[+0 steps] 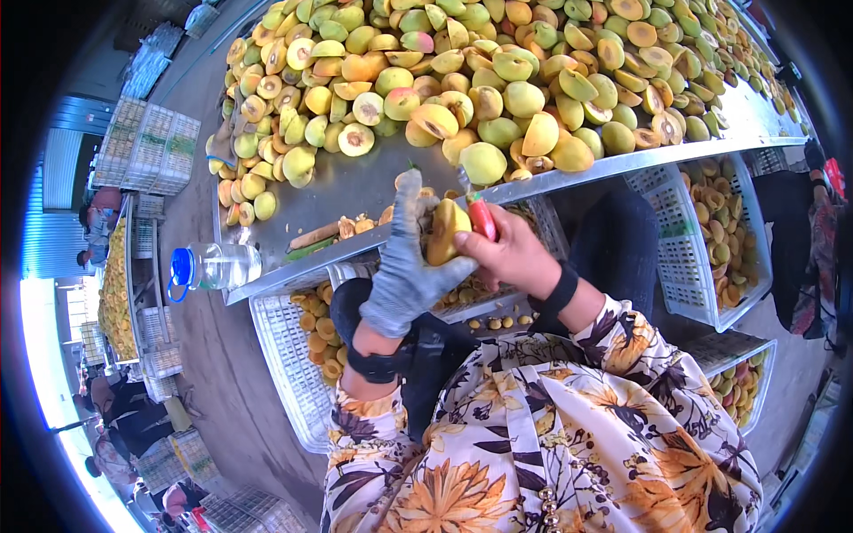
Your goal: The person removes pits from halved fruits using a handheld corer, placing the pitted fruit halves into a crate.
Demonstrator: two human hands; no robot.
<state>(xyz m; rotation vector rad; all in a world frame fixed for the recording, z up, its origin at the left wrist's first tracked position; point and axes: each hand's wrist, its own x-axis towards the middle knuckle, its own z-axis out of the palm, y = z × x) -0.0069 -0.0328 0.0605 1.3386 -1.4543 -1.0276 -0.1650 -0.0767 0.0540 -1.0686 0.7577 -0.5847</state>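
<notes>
My left hand (414, 266), in a grey knit glove, holds a yellow-green piece of cut fruit (445, 233) just over the near edge of the metal table (340, 180). The bare fingers of my right hand (510, 250) are wrapped around the red handle of a small metal-tipped tool (481, 216). Its tip points away from me, up past the fruit, and the right thumb rests against the fruit's side. The tip's exact shape is too blurred to tell. Beyond both hands lies a large heap of halved yellow-green fruit (480, 163), some cut faces showing brown centres.
A clear bottle with a blue cap (223, 265) stands at the table's left corner. White plastic crates of fruit halves flank my legs, one left (286, 380) and one right (676, 260). A brown-handled tool (314, 236) lies by the edge. Other people (126, 406) are far left.
</notes>
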